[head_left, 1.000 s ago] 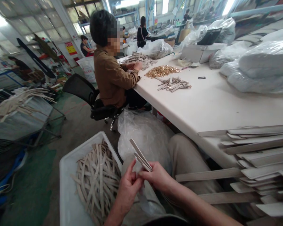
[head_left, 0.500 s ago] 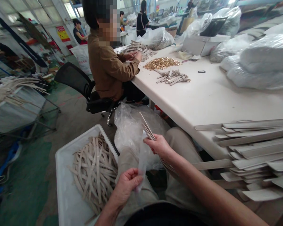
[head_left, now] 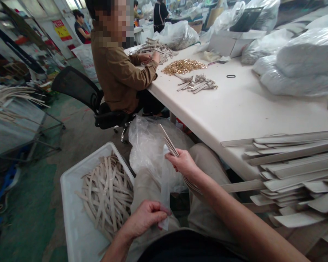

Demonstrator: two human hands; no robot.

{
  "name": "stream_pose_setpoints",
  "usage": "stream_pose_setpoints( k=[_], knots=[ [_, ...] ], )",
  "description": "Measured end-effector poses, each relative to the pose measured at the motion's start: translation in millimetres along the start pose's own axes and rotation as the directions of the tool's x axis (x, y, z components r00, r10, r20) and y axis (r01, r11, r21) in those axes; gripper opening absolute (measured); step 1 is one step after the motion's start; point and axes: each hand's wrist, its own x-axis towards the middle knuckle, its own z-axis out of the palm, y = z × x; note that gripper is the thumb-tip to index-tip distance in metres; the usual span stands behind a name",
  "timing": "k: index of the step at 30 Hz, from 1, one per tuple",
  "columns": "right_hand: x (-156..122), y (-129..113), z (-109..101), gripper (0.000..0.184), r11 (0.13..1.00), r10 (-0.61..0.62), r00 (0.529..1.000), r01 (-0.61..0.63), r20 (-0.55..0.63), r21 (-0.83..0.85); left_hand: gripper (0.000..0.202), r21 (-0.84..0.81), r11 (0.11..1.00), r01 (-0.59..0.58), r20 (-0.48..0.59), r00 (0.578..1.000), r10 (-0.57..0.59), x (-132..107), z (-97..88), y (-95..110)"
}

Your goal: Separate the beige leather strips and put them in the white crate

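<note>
Over my lap, my left hand (head_left: pixel 149 217) pinches the lower end of a narrow, translucent plastic strip (head_left: pixel 165 182). The strip runs up to my right hand (head_left: pixel 182 162), whose fingers are closed around several thin beige straps (head_left: pixel 168 142). Their ends stick up beyond the fingers, and their other parts trail back beneath my right forearm. At its top the plastic strip touches the straps and my right fingertips; whether those fingers also grip it I cannot tell. To the left of my hands stands a white bin (head_left: pixel 66 196) with a tangle of beige strips (head_left: pixel 108 193) in it.
The white table (head_left: pixel 207 112) carries stacked long beige straps (head_left: pixel 297 160), gold metal pieces (head_left: pixel 183 66), short straps (head_left: pixel 198 83), a dark oval ring (head_left: pixel 231 76) and plastic bags (head_left: pixel 297 65). A co-worker (head_left: pixel 117 69) sits at its far left side. A clear bag (head_left: pixel 144 142) lies near my knees.
My left hand has shifted slightly along the lower end of the plastic strip, still pinching it. My right hand keeps the straps. The whole view has shifted a little.
</note>
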Motion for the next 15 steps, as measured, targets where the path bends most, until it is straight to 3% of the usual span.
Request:
stream_pose_setpoints(
  k=[6, 9, 12, 15],
  knots=[
    [1.3, 5.6, -1.9, 0.022, 1.0, 0.011, 0.998, -0.013, 0.059, 0.027, 0.02, 0.032, 0.999, -0.026, -0.04, 0.999, 0.027, 7.3, 3.1, -5.5],
    [-4.0, 11.6, -0.7, 0.037, 0.998, 0.023, 0.988, -0.032, 0.152, 0.059, 0.029, -0.198, 0.971, -0.136, -0.214, 0.973, 0.092, 11.2, -12.7, -8.0],
    [-15.8, 22.0, 2.5, 0.063, 0.995, 0.03, 0.967, -0.054, 0.252, 0.089, 0.041, -0.451, 0.818, -0.357, -0.472, 0.873, 0.122, 1.7, -48.6, 3.1],
    [-29.0, 34.9, 5.4, 0.07, 0.987, 0.048, 0.95, -0.093, 0.308, 0.133, 0.047, -0.464, 0.679, -0.568, -0.696, 0.709, 0.117, -24.6, -93.8, 29.3]
  ],
)
